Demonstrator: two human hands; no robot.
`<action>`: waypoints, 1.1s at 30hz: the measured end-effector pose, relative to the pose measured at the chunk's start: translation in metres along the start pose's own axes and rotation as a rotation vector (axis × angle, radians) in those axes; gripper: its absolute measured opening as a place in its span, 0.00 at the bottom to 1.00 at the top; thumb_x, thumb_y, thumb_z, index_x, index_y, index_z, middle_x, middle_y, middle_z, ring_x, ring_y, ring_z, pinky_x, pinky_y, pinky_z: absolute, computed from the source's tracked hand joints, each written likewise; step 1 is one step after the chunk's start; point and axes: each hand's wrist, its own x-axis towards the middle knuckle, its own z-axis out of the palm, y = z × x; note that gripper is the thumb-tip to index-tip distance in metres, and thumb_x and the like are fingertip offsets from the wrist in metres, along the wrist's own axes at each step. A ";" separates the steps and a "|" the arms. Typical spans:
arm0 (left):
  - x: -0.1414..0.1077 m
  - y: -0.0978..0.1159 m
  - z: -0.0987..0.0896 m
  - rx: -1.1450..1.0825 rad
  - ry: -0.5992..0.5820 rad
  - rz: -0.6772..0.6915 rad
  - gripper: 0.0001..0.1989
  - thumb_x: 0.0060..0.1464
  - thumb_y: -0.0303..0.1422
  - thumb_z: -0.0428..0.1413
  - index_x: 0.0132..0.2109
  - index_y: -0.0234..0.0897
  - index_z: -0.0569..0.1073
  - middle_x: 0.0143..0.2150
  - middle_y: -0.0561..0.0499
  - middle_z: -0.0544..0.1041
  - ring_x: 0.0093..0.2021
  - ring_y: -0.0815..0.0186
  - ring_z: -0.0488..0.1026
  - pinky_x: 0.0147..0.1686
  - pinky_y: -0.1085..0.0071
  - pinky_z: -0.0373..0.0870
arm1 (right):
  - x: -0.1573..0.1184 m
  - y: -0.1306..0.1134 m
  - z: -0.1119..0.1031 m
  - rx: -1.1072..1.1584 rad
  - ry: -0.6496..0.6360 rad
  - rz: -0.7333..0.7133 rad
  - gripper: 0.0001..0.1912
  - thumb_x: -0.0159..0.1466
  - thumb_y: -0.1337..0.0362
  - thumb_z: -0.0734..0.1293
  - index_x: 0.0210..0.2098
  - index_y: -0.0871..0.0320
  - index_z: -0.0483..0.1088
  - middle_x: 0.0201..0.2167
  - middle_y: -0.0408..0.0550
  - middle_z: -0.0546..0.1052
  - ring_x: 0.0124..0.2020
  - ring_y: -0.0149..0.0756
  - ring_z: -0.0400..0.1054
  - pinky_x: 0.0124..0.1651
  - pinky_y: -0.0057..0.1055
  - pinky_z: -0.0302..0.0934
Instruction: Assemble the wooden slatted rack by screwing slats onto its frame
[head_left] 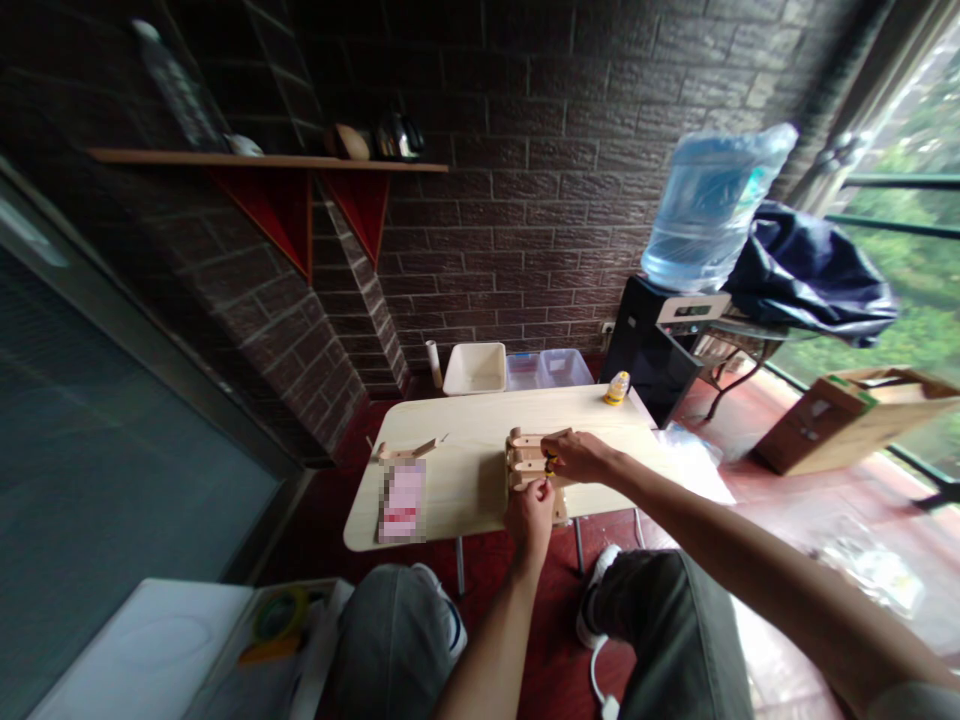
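On the table's right half stands a light wooden assembly [525, 440] with several parallel bars and rounded ends. My right hand [577, 458] is closed around a small screwdriver [550, 463] with a yellow and black handle, pointing down at the wood. Just below its tip, my left hand [529, 515] pinches at the near edge of the assembly. Whatever lies between those fingertips is too small to make out. Both hands partly cover the wood.
At the table's [457, 430] left lie a loose wooden piece [409, 452] and a blurred pink sheet [403, 500]. A yellow-capped bottle [617, 388] stands at the back right corner. Behind are plastic bins [475, 368] and a water dispenser [652, 350]. My legs are close to the front edge.
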 end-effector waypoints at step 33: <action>0.001 0.000 0.002 0.013 -0.009 -0.015 0.09 0.57 0.39 0.59 0.39 0.44 0.83 0.32 0.48 0.81 0.31 0.66 0.73 0.28 0.72 0.53 | -0.002 -0.004 -0.005 -0.013 -0.014 0.037 0.15 0.68 0.59 0.62 0.50 0.57 0.71 0.45 0.55 0.80 0.45 0.44 0.76 0.41 0.30 0.63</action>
